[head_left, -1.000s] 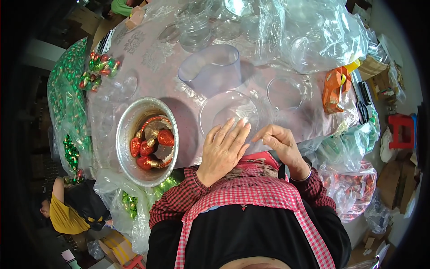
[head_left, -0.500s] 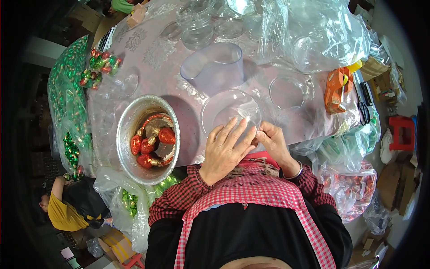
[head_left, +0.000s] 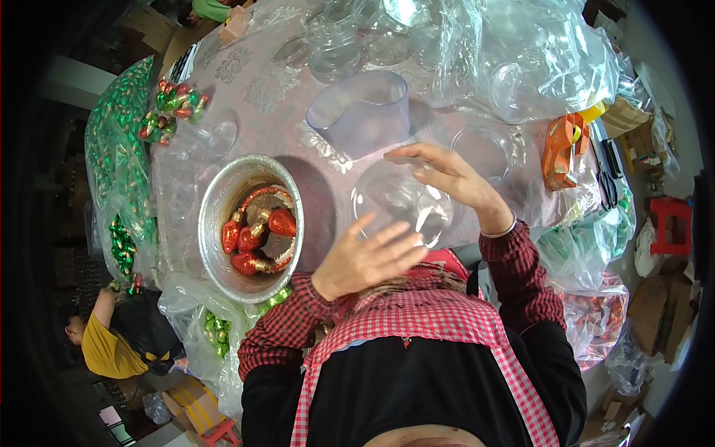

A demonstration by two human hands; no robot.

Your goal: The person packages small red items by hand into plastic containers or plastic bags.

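Now both hands apart, right hand (head_left: 447, 179) gripping clear plastic dome (head_left: 402, 201), left hand (head_left: 369, 257) spread open beside it

My wearer's clothing, seen from the head camera.

Both arms I'm watching are covered in long sleeves of a small red-and-black check, the cuffs ending at the wrists; the left hand (head_left: 369, 257) and right hand (head_left: 454, 179) are bare, with no gloves. A thin pale band circles the right wrist just above the cuff. Over a black top hangs an apron bib of red-and-white gingham, edged in the same check, with a small line of print I can't make out near its upper hem.
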